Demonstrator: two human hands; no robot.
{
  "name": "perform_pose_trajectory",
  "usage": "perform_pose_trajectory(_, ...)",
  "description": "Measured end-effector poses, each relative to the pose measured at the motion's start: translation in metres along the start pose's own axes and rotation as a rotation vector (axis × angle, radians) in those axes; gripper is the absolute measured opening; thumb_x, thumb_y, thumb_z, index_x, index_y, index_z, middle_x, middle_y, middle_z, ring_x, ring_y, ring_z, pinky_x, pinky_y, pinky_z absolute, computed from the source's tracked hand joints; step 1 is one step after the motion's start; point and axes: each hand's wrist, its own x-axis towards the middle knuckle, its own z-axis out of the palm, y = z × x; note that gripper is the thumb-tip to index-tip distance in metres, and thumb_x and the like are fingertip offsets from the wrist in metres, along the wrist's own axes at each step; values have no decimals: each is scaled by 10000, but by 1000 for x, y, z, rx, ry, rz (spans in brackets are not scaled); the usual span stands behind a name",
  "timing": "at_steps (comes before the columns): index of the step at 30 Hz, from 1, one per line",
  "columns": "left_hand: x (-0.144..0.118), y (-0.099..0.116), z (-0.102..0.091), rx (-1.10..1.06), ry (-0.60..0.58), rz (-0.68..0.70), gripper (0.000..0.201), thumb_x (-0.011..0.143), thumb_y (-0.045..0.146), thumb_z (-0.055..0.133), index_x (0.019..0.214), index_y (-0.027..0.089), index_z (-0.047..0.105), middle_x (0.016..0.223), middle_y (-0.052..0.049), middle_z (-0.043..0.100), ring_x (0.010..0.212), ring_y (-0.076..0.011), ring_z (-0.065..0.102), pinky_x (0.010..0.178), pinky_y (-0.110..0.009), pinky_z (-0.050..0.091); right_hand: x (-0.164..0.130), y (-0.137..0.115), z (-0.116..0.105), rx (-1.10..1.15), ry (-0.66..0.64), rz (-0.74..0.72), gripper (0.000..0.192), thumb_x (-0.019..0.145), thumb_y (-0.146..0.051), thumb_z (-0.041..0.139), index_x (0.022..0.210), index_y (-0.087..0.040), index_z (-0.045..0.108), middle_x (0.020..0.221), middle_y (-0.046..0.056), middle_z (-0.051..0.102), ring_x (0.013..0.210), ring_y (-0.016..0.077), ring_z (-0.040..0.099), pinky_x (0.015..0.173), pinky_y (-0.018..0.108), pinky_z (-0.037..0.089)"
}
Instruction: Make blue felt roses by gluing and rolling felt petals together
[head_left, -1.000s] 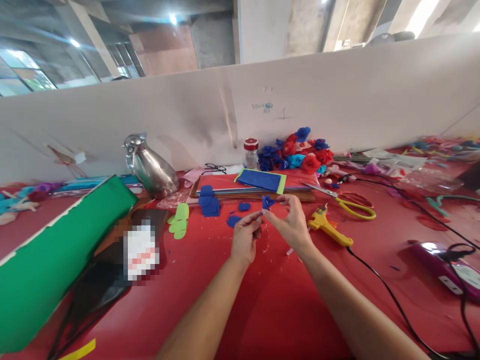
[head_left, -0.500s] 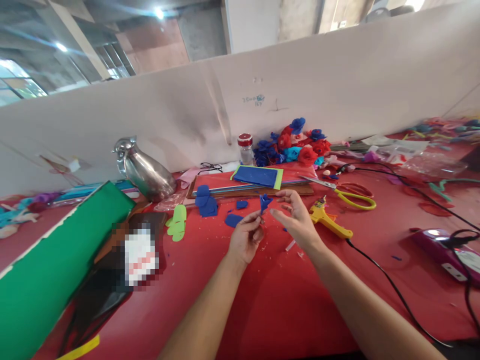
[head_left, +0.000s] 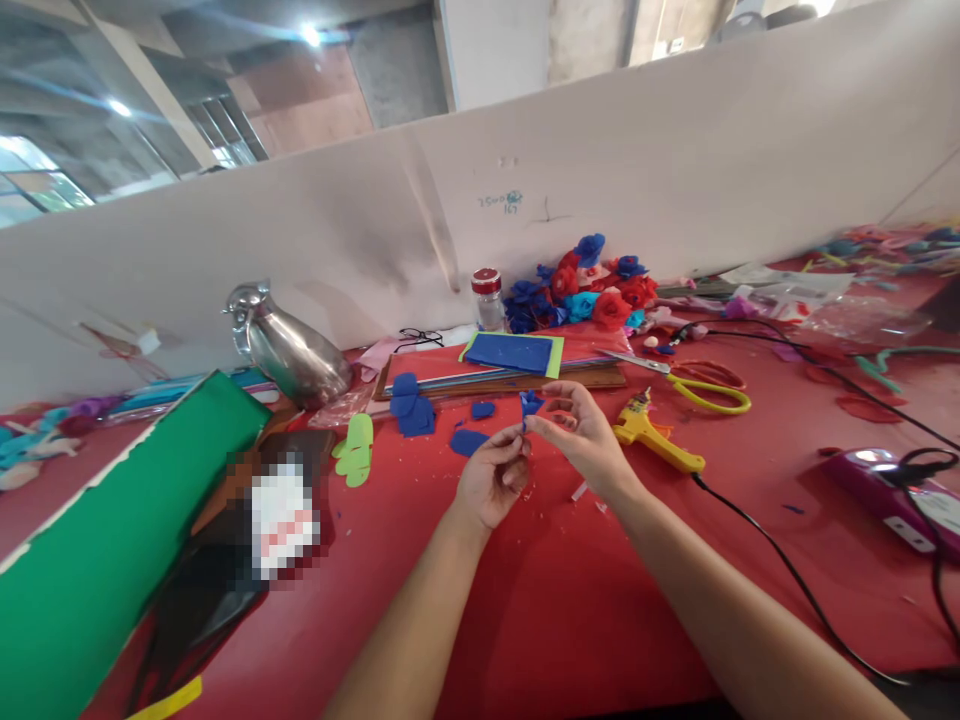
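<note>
A small blue paper flower (head_left: 532, 403) stands upright between my hands, its petals flaring at the top. My left hand (head_left: 493, 474) pinches its narrow base between thumb and fingertips. From the right, my right hand (head_left: 587, 438) grips the flower, its thumb at the lower part and its bent fingers beside the petals. The exact finger contact is partly hidden. Just beyond my left hand lie loose blue paper petals (head_left: 468, 442) and a smaller blue piece (head_left: 483, 410). A stack of blue petals (head_left: 414, 413) sits farther left.
A yellow glue gun (head_left: 660, 440) and scissors (head_left: 705, 393) lie to the right, with a purple power strip (head_left: 892, 500) beyond. Green petals (head_left: 355, 450), a metal jug (head_left: 292, 352) and a green board (head_left: 127, 530) are left. Finished paper flowers (head_left: 581, 290) pile near the wall.
My right hand has moved left to the flower, its thumb coming onto the flower's lower part. My left hand keeps its hold in nearly the same place.
</note>
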Motion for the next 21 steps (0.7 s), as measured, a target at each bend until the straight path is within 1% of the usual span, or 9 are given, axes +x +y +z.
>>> perform_pose_trajectory(4,0,0,-1,9,-28,-7,123,695,136,688,809,133,641,596,44,507,361,9,227,387,-164,189,2,0,0,76,17,50,458,626,-431,751,984,-228,550,1044,65,621,869,182,586,806,354,477)
perform_pose_trajectory(7,1,2,-2,-11,-49,-8,104,706,128,672,804,126,638,598,43,510,353,15,217,378,-152,188,4,-1,-4,120,3,119,463,608,-440,762,967,-219,572,1002,52,634,801,167,582,737,322,481)
perform_pose_trajectory(9,0,3,-3,-38,-64,-12,70,717,124,657,782,121,631,593,39,515,348,15,221,371,-143,185,4,-3,-6,143,-25,181,395,630,-470,736,891,-202,608,890,35,651,724,152,568,669,294,468)
perform_pose_trajectory(12,0,5,-4,-60,-79,-26,31,735,127,635,722,112,612,573,28,519,341,14,227,361,-136,185,1,-7,-3,198,-124,269,340,674,-517,684,737,-184,653,709,16,651,661,145,556,648,286,455)
perform_pose_trajectory(16,2,4,-6,-65,-83,-58,84,740,123,614,662,107,588,542,14,519,342,5,239,359,-137,190,-8,-15,7,358,-289,332,287,654,-462,726,692,-180,688,638,1,653,653,141,577,718,299,463)
perform_pose_trajectory(19,3,1,-6,-60,-46,-72,53,728,125,625,680,112,606,548,6,536,362,-13,288,374,-153,231,-13,-15,11,409,-311,341,250,654,-426,729,638,-182,681,577,-14,619,605,129,559,686,291,460)
perform_pose_trajectory(21,4,-2,-5,-26,16,-37,42,708,144,663,701,118,631,586,-5,566,428,-40,407,436,-171,322,-13,-13,12,388,-271,326,238,663,-424,717,641,-188,691,593,-5,630,597,135,557,647,291,464)
